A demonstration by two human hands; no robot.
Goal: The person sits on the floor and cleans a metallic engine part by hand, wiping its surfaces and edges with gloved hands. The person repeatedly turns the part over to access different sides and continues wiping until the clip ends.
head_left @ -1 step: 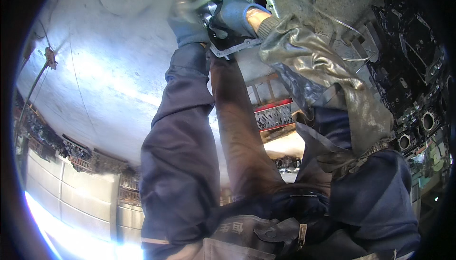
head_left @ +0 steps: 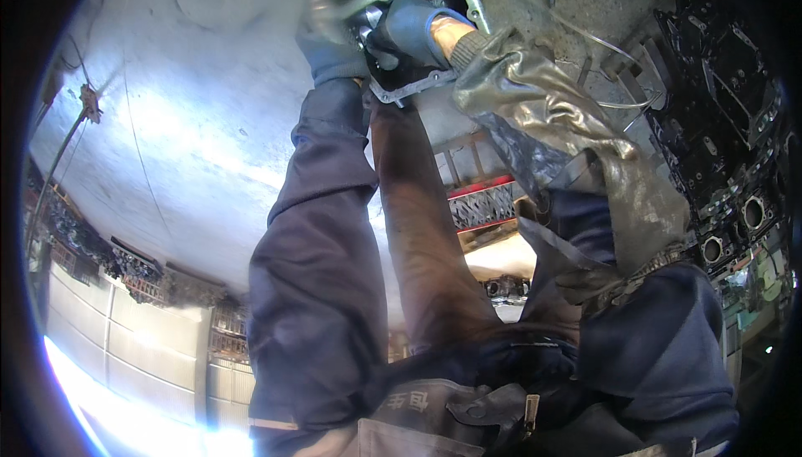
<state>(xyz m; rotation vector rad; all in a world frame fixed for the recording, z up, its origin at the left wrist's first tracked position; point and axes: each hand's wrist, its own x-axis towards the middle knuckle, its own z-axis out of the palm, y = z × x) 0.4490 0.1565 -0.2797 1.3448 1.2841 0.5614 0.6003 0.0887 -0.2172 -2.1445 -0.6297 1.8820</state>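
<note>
A metal engine housing [head_left: 403, 89] with a flat flange, bolt holes and a dark opening sits at the top, partly cut off by the picture's edge. My right hand [head_left: 414, 26], in a blue glove with dark fingertips, reaches into the opening from the right. Its fingers are bent together beside a shiny round metal part [head_left: 364, 19]; what they hold, if anything, is hidden. At the housing's left side is my left hand [head_left: 331, 49], also blue-gloved. A hazy smear covers its fingers, so their grip does not show.
Black engine blocks [head_left: 710, 123] are stacked along the right. A thin hose [head_left: 585, 33] runs over the floor beyond my right arm. Below my arms lies a red-edged metal rack [head_left: 483, 205]. Racks with dark parts [head_left: 138, 273] line the far left, and a rod [head_left: 67, 139] stands there.
My right hand and sleeve have shifted very slightly to the left and down inside the opening. The left hand and the housing stay practically where they were.
</note>
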